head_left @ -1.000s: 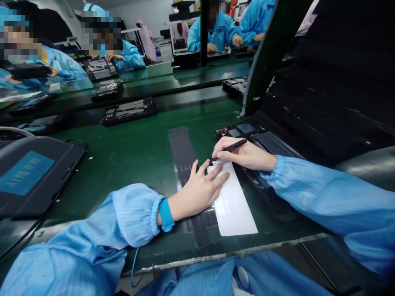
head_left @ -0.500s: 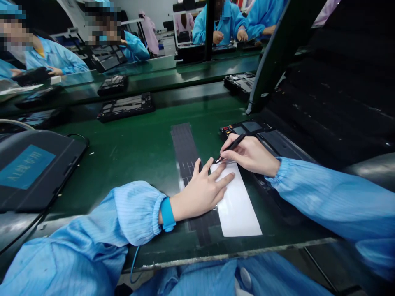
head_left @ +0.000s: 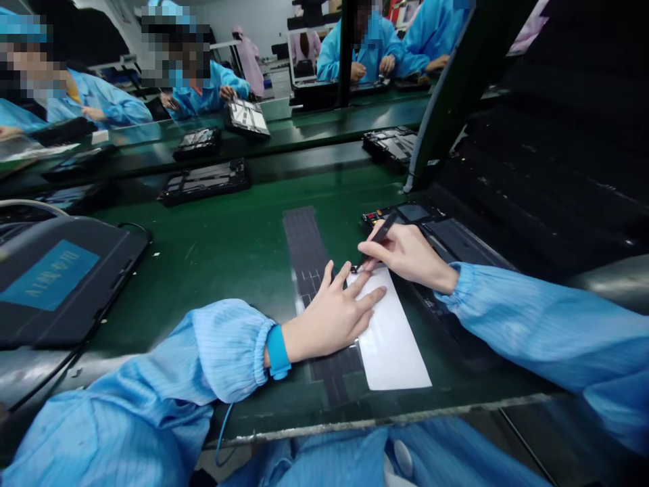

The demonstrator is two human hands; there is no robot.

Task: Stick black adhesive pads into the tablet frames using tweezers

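My left hand (head_left: 332,314) lies with fingers spread across a white sheet (head_left: 395,352) and the dark strip sheet (head_left: 305,237) beside it. In my right hand (head_left: 405,251) is a slim black tool (head_left: 384,228), pen-like or tweezers; its exact kind is unclear. Its tip points down at the sheet's upper end, close to my left fingertips. A small dark piece (head_left: 353,269) shows there, too small to name. Partly behind my right hand and sleeve lies an open black device casing (head_left: 461,240) with electronic parts at its far left corner.
A dark grey case with a blue label (head_left: 51,274) stands at the left. Several opened devices, one of them a black unit (head_left: 205,181), lie farther back. A slanted dark post (head_left: 441,95) rises at the right. Co-workers in blue coats sit across the bench.
My right hand has shifted slightly left, and the black tool stands steeper. My left hand stays in place. Across the bench, a co-worker has tilted and moved a device to the right.
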